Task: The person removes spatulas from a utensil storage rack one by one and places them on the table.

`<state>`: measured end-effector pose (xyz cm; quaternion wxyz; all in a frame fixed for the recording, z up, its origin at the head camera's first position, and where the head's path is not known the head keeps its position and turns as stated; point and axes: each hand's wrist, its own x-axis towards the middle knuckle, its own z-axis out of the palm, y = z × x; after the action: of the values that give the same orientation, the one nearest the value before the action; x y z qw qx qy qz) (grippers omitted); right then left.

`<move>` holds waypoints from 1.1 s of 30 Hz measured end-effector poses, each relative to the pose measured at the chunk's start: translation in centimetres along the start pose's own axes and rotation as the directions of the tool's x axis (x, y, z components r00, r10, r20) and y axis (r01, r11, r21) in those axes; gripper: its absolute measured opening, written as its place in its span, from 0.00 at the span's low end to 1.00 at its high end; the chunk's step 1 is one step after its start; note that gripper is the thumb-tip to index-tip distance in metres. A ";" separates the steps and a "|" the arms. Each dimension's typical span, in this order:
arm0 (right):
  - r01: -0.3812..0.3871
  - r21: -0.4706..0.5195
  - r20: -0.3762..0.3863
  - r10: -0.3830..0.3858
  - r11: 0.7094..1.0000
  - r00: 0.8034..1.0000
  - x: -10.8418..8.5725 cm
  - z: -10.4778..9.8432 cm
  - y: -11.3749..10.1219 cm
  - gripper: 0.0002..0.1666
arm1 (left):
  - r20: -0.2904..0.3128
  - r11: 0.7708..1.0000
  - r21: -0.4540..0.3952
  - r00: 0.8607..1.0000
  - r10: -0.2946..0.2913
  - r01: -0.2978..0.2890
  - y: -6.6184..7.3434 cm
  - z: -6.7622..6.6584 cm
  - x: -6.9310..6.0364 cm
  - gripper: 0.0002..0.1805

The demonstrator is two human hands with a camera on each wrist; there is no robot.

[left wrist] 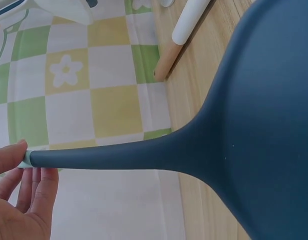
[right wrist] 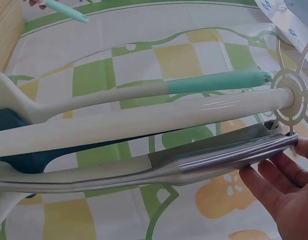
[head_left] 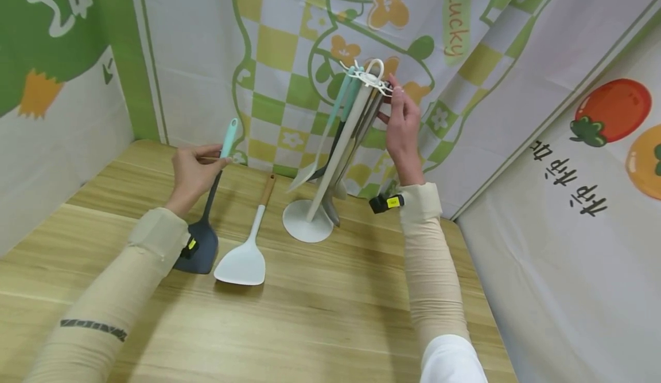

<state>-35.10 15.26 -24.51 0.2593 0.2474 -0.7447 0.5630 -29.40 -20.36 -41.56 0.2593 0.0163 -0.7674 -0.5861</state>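
Note:
My left hand (head_left: 195,174) pinches the mint handle of a dark blue turner (head_left: 203,242) between thumb and fingers; in the left wrist view the turner's neck (left wrist: 113,155) runs right from the fingertips. A white rack (head_left: 308,221) with a ring of hooks at its top holds several utensils. At those hooks, my right hand (head_left: 404,128) pinches the top of a metal-handled utensil; the right wrist view shows that steel handle (right wrist: 219,160) at the fingertips. A mint-handled utensil (right wrist: 214,83) hangs on the rack's other side.
A white turner (head_left: 242,262) with a wooden handle end lies on the wooden table (head_left: 330,314) between the left hand's turner and the rack base. A patterned cloth (head_left: 273,73) hangs behind the rack. Printed wall coverings stand at both sides.

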 end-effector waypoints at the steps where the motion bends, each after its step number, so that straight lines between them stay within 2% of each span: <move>1: 0.008 0.004 -0.009 -0.008 1.000 1.000 0.0 0.0 0.0 0.28 | 0.005 1.000 0.000 1.000 0.002 -0.002 0.0 0.0 0.0 0.19; 5: 0.029 -0.017 -0.066 -0.030 0.999 0.997 0.0 -0.1 0.1 0.24 | 0.021 1.000 -0.002 1.000 0.015 -0.015 -0.1 0.0 -0.1 0.19; 9: 0.053 -0.020 -0.161 -0.056 0.998 0.985 0.2 -0.1 0.1 0.19 | 0.026 1.000 0.003 0.999 0.020 -0.020 -0.3 0.1 -0.2 0.19; 13: 0.127 0.027 -0.274 -0.115 0.992 0.955 0.6 0.0 -0.1 0.15 | 0.024 1.000 0.009 1.000 0.011 -0.011 -0.4 0.2 -0.1 0.19; 16: 0.190 0.057 -0.319 -0.163 0.980 0.934 0.8 0.1 -0.5 0.12 | 0.023 1.000 0.011 1.000 0.012 -0.012 -0.4 0.2 -0.1 0.19; 19: 0.223 0.057 -0.319 -0.194 0.973 0.928 0.6 0.3 -1.2 0.07 | 0.031 1.000 0.016 0.999 0.017 -0.017 -0.5 0.1 0.0 0.19; 24: 0.226 0.032 -0.293 -0.207 0.974 0.933 0.0 0.5 -2.6 0.07 | 0.055 0.999 0.020 0.998 0.025 -0.026 -0.7 0.1 0.0 0.18; 29: 0.215 -0.024 -0.267 -0.214 0.976 0.940 0.3 0.3 -2.0 0.09 | 0.069 1.000 0.022 0.997 0.018 -0.019 -0.9 0.1 -0.1 0.18; 33: 0.240 -0.080 -0.248 -0.252 0.967 0.935 0.7 0.1 -1.3 0.09 | 0.086 0.999 0.032 0.996 0.000 -0.003 -1.0 -0.1 -0.1 0.19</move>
<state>-34.78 14.78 -23.21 0.4276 0.2575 -0.6816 0.5351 -29.62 -20.72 -42.51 0.2259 -0.0054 -0.7873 -0.5736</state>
